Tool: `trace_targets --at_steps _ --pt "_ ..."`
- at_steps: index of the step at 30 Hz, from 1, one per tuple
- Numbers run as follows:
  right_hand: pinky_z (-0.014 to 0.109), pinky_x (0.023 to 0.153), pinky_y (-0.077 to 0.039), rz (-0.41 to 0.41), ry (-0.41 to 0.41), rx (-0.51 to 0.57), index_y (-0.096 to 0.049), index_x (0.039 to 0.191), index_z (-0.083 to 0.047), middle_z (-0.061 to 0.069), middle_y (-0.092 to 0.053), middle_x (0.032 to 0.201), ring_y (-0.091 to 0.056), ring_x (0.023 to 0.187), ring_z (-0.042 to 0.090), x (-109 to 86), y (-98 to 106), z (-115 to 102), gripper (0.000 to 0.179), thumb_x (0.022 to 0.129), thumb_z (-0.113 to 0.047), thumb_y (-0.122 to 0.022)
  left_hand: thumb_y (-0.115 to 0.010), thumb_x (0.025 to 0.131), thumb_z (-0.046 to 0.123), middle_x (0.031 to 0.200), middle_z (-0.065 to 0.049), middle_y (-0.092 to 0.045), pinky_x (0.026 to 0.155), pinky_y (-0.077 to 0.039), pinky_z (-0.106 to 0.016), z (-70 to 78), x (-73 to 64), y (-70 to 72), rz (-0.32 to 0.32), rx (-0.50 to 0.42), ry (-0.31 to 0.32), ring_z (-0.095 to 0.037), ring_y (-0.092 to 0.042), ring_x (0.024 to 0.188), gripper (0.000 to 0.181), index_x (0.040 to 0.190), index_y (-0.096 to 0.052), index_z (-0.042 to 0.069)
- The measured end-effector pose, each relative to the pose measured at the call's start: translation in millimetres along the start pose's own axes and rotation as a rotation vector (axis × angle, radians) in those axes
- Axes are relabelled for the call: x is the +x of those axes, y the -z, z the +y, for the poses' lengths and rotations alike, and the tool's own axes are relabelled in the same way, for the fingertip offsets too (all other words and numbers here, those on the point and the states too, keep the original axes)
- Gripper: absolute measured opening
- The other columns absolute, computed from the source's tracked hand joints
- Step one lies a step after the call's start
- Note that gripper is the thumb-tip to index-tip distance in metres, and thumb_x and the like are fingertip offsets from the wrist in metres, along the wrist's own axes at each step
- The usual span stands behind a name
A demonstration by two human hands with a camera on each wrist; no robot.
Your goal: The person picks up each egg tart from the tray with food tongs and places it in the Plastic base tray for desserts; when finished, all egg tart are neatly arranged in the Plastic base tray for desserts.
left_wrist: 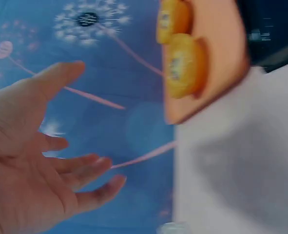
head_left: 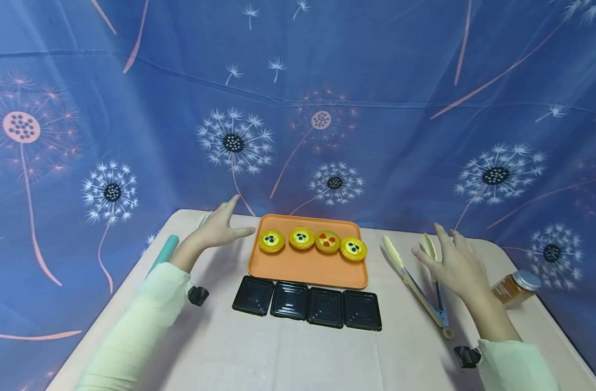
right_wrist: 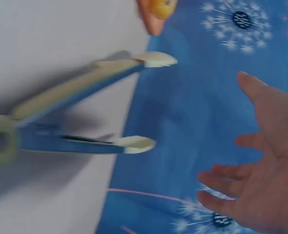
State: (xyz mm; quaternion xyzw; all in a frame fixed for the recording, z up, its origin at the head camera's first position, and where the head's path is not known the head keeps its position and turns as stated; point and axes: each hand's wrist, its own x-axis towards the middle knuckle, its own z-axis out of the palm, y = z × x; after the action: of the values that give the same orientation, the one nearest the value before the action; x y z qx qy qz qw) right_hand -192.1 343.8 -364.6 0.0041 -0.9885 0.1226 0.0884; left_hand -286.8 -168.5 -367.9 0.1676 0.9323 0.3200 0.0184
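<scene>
An orange tray (head_left: pixel 307 271) bears a row of egg tarts, most topped with blue dots (head_left: pixel 271 240) and one with red pieces (head_left: pixel 327 241). Left of the tray my left hand (head_left: pixel 219 228) hovers with fingers spread, holding nothing; the left wrist view also shows its palm (left_wrist: pixel 27 180) bare. On the right, my right hand (head_left: pixel 456 266) is held over a pair of tongs (head_left: pixel 420 293), which lies spread apart on the table. In the right wrist view the tongs (right_wrist: pixel 80 90) are apart from the fingers, and nothing is in that hand.
Several black square plastic trays (head_left: pixel 289 300) stand in a row before the orange tray. A jar with a silver lid (head_left: pixel 515 288) is at the right, beyond the right wrist. A teal object (head_left: pixel 165 252) lies partly behind the left forearm. A blue dandelion-print cloth (head_left: pixel 298 108) hangs behind the table.
</scene>
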Motion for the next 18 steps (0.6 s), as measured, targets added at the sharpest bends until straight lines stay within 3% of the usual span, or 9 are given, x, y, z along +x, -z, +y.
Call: trace_targets --at_steps 4,7,9,14,18 --pt "0.075 0.077 -0.04 -0.035 -0.065 -0.005 -0.021 0.151 0.012 0.046 -0.031 0.137 -0.037 0.117 0.065 -12.9 -17 10 0.101 0.093 -0.066 -0.047 -0.071 0.089 0.025 0.142 -0.034 -0.042 0.098 -0.044 -0.057 -14.1 0.6 -28.3 -0.027 -0.111 0.039 -0.048 -0.049 0.123 0.086 0.152 -0.022 -0.007" --pt "0.07 0.068 -0.045 -0.031 -0.098 -0.01 -0.029 0.145 0.018 0.046 -0.038 0.129 -0.043 0.11 0.064 -20.0 -32 16 0.103 0.091 -0.068 -0.051 -0.071 0.088 0.021 0.133 -0.033 -0.05 0.095 -0.048 -0.052 -16.9 0.5 -49.6 -0.041 -0.118 0.084 -0.045 -0.056 0.116 0.079 0.148 -0.031 -0.011" --pt "0.062 0.06 -0.048 -0.023 -0.116 0.003 -0.043 0.135 0.017 0.045 -0.046 0.12 -0.05 0.1 0.06 -23.6 -41 19 0.098 0.089 -0.068 -0.054 -0.072 0.086 0.02 0.131 -0.032 -0.053 0.095 -0.048 -0.05 -16.8 0.7 -61.1 -0.047 -0.108 0.111 -0.044 -0.057 0.115 0.077 0.146 -0.034 -0.012" --pt "0.044 0.047 -0.045 -0.07 -0.21 0.051 -0.053 0.113 0.017 0.03 -0.054 0.089 -0.057 0.069 0.039 -28.1 -55 17 0.093 0.083 -0.071 -0.059 -0.07 0.086 0.014 0.124 -0.028 -0.058 0.098 -0.045 -0.05 -18.4 1.8 -77.8 -0.03 -0.137 0.19 -0.04 -0.057 0.114 0.068 0.14 -0.041 -0.015" --pt "0.041 0.046 -0.045 -0.09 -0.287 0.077 -0.048 0.12 0.021 0.027 -0.054 0.084 -0.054 0.061 0.03 -29.1 -61 12 0.105 0.078 -0.074 -0.063 -0.069 0.087 0.01 0.113 -0.024 -0.062 0.097 -0.045 -0.048 -21.0 3.1 -85.0 -0.018 -0.167 0.219 -0.037 -0.058 0.108 0.055 0.131 -0.05 -0.016"
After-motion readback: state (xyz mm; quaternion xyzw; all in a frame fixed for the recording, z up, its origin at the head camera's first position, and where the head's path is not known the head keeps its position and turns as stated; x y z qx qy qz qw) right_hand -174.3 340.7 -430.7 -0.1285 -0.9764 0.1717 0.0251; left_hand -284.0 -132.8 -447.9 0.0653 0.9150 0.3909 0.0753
